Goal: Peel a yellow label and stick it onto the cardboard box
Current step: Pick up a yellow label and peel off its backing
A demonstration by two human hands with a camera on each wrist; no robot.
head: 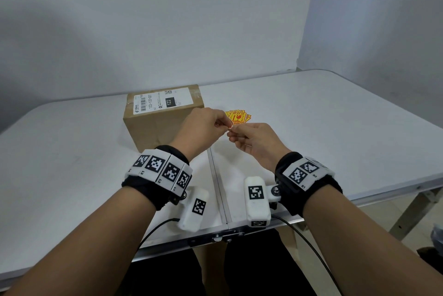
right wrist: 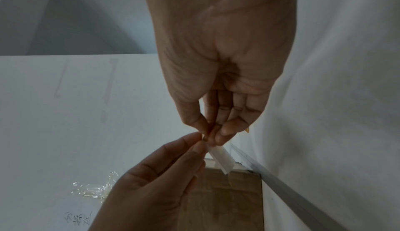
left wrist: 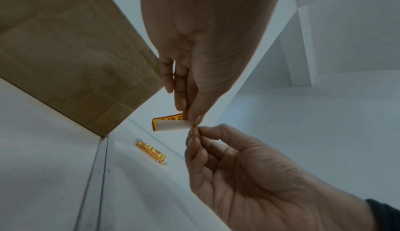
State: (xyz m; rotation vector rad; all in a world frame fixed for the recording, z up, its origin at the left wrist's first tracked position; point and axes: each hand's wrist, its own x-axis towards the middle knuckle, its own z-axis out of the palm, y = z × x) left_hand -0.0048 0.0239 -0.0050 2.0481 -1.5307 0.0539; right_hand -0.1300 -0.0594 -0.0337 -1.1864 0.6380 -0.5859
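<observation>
Both hands raised above the table (head: 335, 113), fingertips meeting. Left hand (head: 203, 125) pinches the yellow label (left wrist: 171, 123); right hand (head: 251, 142) pinches at its corner, probably the backing. Left wrist view shows the label's white underside; head view hides it. Cardboard box (head: 155, 120) just left; spare labels (head: 238, 117) lie behind.

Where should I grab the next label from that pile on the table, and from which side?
Probably by a loose corner on the pile's right side. The labels lie fanned flat on the table, so corners stick out there, the box crowds the left, and both hands, left hand and right hand, are busy pinching the current label.
</observation>
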